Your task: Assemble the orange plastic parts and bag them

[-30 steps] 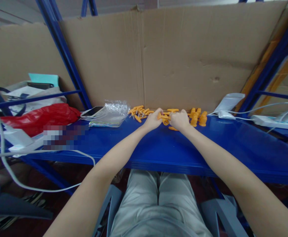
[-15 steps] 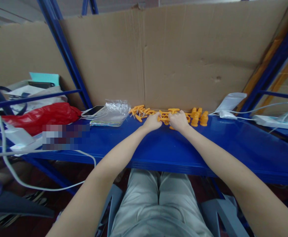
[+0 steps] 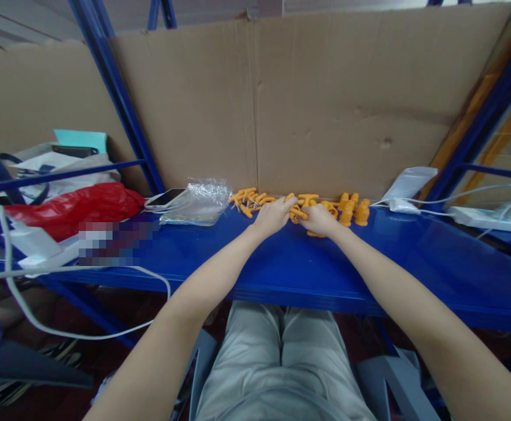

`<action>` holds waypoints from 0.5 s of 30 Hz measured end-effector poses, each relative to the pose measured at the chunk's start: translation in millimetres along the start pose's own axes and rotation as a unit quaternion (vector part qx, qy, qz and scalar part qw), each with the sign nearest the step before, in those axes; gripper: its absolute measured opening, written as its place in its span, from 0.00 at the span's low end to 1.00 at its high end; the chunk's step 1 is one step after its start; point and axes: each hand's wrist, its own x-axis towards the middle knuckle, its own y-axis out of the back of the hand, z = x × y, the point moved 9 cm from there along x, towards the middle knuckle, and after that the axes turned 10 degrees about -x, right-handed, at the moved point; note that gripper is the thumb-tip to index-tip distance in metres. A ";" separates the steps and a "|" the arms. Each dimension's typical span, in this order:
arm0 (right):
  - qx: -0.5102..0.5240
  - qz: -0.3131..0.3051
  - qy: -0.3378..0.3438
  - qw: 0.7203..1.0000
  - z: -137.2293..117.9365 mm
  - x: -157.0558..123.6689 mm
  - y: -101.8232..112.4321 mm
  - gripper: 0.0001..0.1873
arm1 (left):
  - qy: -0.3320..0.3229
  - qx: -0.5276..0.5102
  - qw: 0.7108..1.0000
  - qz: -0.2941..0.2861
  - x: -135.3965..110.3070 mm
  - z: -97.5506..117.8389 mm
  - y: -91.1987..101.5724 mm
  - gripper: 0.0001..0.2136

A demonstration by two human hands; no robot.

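Small orange plastic parts lie in a row along the back of a blue shelf (image 3: pixel 255 257), against a cardboard wall. My left hand (image 3: pixel 273 215) and my right hand (image 3: pixel 319 219) meet at the middle of that row, fingers curled and pinched on an orange part (image 3: pixel 296 213) held between them. A loose pile of orange parts with screws (image 3: pixel 247 199) lies just left of my left hand. Upright orange pieces (image 3: pixel 352 211) stand just right of my right hand.
A crumpled clear plastic bag (image 3: pixel 198 202) and a phone (image 3: pixel 165 197) lie left of the parts. Further left are a red bag (image 3: pixel 73 209) and white cables (image 3: pixel 62 327). A white pouch (image 3: pixel 407 184) and a power strip (image 3: pixel 487 219) sit at the right.
Both hands stayed together at the orange parts, shifting only slightly; my left fingers now reach a little further over the part between the hands.
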 end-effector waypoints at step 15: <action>-0.106 0.051 -0.014 0.993 0.9 2.8 19.5 0.19 | 0.049 -0.215 0.973 0.062 8.4 -17.0 1.3 0.14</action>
